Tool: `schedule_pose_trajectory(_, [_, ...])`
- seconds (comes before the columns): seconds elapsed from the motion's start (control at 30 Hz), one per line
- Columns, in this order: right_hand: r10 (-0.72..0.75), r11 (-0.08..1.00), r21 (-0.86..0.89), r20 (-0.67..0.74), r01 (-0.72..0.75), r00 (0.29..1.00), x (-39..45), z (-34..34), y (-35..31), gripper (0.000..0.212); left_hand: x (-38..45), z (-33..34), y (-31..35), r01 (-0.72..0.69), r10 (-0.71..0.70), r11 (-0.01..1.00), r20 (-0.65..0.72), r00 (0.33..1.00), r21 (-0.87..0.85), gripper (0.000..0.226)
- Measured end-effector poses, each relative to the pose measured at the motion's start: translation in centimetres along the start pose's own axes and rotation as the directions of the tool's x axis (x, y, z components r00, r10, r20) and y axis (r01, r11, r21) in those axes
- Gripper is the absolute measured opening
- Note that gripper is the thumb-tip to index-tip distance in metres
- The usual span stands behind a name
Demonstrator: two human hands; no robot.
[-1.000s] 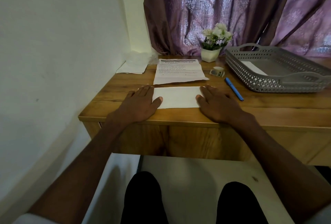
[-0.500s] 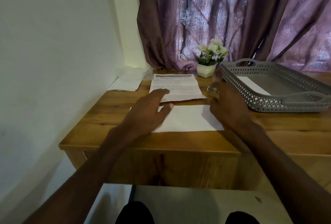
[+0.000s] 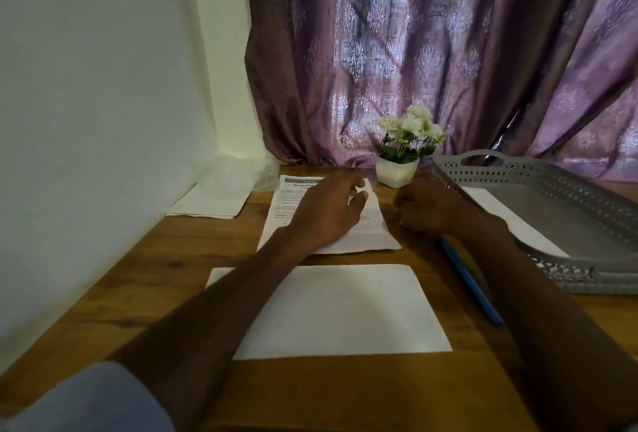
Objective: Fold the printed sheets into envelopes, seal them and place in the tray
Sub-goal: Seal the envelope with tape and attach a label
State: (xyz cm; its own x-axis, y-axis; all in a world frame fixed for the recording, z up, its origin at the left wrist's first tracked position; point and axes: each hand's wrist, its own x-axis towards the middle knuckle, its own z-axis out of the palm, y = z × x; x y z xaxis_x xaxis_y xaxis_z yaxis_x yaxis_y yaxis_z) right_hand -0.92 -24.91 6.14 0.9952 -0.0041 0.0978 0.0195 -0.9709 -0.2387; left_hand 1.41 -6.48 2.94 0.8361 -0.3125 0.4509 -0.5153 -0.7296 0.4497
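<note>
A white envelope (image 3: 345, 311) lies flat on the wooden desk (image 3: 310, 393) in front of me. Behind it is a printed sheet (image 3: 366, 236). My left hand (image 3: 328, 210) rests on that sheet with its fingers spread, covering most of the text. My right hand (image 3: 431, 207) is just right of the sheet with its fingers curled; what is under or inside it is hidden. The grey perforated tray (image 3: 552, 179) stands at the right and holds a white envelope (image 3: 511, 221).
A blue pen (image 3: 473, 290) lies between the envelope and the tray. A small white pot of flowers (image 3: 397, 171) stands behind my hands. More white paper (image 3: 210, 200) lies in the back left corner by the wall. A purple curtain hangs behind the desk.
Both hands left the envelope and reached forward: the left onto the printed sheet, the right to where the small tape roll was. My view moved closer and tilted up.
</note>
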Motion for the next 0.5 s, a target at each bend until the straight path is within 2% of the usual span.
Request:
schedule_pose_trajectory(0.1, [-0.004,1.0,-0.022,0.0,0.004,1.0,0.1,-0.3,0.2,0.031,0.1,0.7,-0.7,-0.026,0.027,1.0,-0.043,0.999,0.014,0.031])
schedule_pose_trajectory(0.23, [-0.051,0.997,-0.064,0.003,0.051,0.999,0.5,-0.1,1.1,0.022,-0.2,0.1,-0.6,-0.025,0.023,1.0,-0.145,0.989,-0.006,0.031])
schedule_pose_trajectory(0.33, [-0.111,0.991,-0.076,-0.036,0.108,0.993,0.4,0.4,1.6,0.017,-0.7,0.0,-0.4,-0.054,0.052,0.998,-0.134,0.99,-0.01,0.029])
schedule_pose_trajectory(0.5, [-0.106,0.994,-0.023,-0.089,0.105,0.99,0.0,0.4,1.5,0.02,-0.8,0.2,-0.3,-0.04,0.036,0.999,-0.104,0.994,-0.035,0.027])
